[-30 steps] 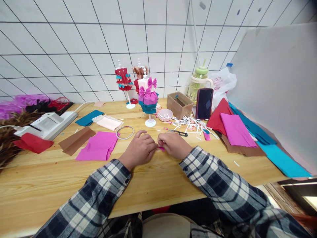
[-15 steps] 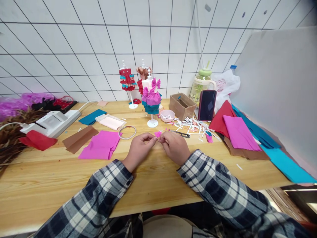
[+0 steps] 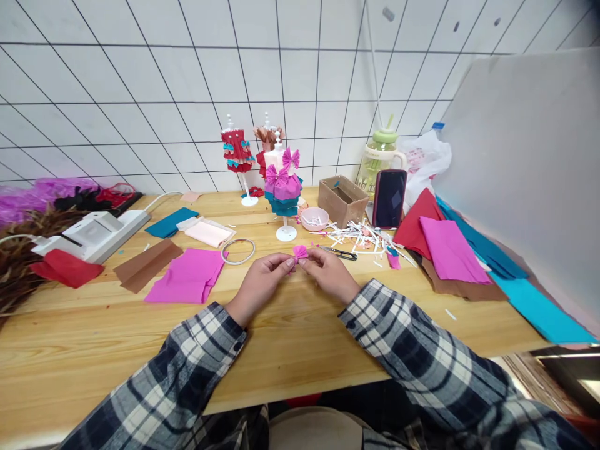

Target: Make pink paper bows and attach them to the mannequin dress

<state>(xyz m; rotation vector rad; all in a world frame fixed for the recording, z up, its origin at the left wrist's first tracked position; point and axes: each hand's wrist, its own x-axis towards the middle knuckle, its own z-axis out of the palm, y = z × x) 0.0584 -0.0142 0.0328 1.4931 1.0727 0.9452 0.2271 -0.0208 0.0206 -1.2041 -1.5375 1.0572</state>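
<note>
A small pink crepe-paper bow is pinched between my two hands over the middle of the table. My left hand grips it from the left with thumb and fingers. From the right, the thumb and fingertips of my right hand close on it too. Its lower part is hidden by the fingers. Just behind stands a mini dress form in a pink and teal paper dress with two pink bows. Thread snips lie right behind my right hand.
White paper strips, a pink bowl, a cardboard box and a propped phone are at back right. Folded crepe paper lies right; a pink sheet, a white ring and a power strip are left.
The fingers of both hands have shifted their hold and opened out a little. More of the pink bow shows now, spread upward between the fingertips.
</note>
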